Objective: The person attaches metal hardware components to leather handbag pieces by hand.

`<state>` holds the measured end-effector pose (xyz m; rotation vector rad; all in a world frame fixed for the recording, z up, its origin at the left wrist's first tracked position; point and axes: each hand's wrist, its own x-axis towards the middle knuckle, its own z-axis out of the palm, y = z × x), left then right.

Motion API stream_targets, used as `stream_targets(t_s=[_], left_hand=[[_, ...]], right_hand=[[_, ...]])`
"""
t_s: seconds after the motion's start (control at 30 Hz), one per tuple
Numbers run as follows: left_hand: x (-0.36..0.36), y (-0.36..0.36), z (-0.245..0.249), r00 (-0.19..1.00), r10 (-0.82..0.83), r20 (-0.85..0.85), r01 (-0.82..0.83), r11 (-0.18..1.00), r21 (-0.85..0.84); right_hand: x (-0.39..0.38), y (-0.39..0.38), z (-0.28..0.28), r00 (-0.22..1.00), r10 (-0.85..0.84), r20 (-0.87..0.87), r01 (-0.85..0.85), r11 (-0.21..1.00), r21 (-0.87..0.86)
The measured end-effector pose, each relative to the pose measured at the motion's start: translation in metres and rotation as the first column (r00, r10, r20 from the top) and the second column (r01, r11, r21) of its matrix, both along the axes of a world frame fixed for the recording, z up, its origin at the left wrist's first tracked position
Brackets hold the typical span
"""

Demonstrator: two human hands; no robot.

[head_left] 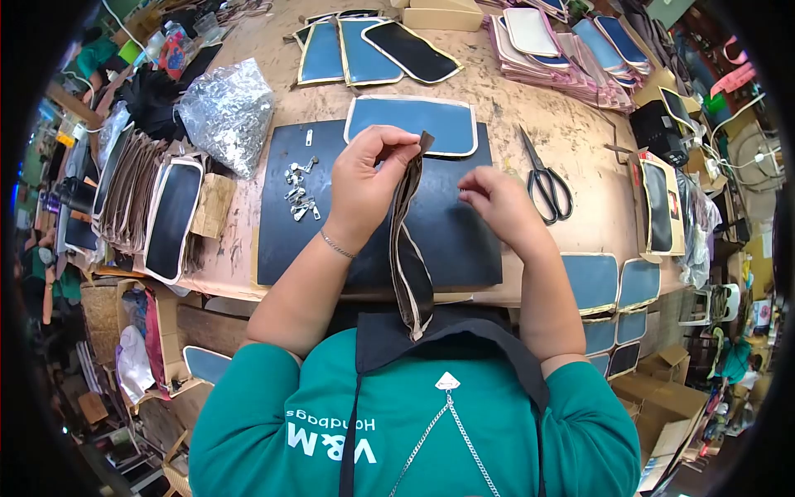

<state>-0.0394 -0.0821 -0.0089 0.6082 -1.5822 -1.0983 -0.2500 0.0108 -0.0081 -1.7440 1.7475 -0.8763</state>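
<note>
My left hand (368,178) pinches the top end of a long dark brown strip with pale edges (404,240), which looks like zipper tape. The strip hangs down in a fold towards my apron. My right hand (501,205) is a short way to the right, thumb and fingers pressed together; whatever may be between them is too small to make out. Below both hands is a black board (455,257). Several silver zipper sliders (300,199) lie on it at the left, and a blue panel with cream edging (411,124) rests across its far edge.
Black-handled scissors (546,186) lie right of the board. A clear bag of metal parts (228,116) and a stack of edged panels (172,219) stand at the left. More panels (364,51) lie at the back, with pink-edged stacks (551,66) at the back right.
</note>
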Motion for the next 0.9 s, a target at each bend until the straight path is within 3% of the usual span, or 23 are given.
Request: stream_targets(t_s=[0.13,0.27,0.37,0.67,0.77,0.9], left_hand=[[0.000,0.002,0.014,0.998,-0.029,0.054,0.024,0.995,0.094],[0.001,-0.001,0.014,0.997,-0.068,0.044,0.063,0.991,0.116],[0.000,-0.004,0.008,0.999,-0.023,-0.040,0.025,0.997,0.068],[0.009,-0.006,0.011,0.997,-0.051,0.051,0.050,0.999,0.022],[0.008,-0.006,0.010,0.997,-0.056,0.055,0.055,0.998,0.014],[0.007,-0.004,0.012,0.998,-0.051,0.045,0.050,0.999,0.018]], right_hand=[[0.019,-0.011,0.037,0.929,0.022,0.369,0.030,0.991,-0.133],[0.034,-0.030,0.044,0.910,0.136,0.392,0.016,0.933,-0.360],[0.044,-0.039,0.047,0.911,0.088,0.402,0.045,0.950,-0.308],[0.051,-0.045,0.040,0.907,0.081,0.414,0.088,0.924,-0.372],[0.051,-0.042,0.046,0.955,0.038,0.293,0.071,0.932,-0.355],[0.047,-0.045,0.042,0.892,0.048,0.450,0.085,0.959,-0.271]])
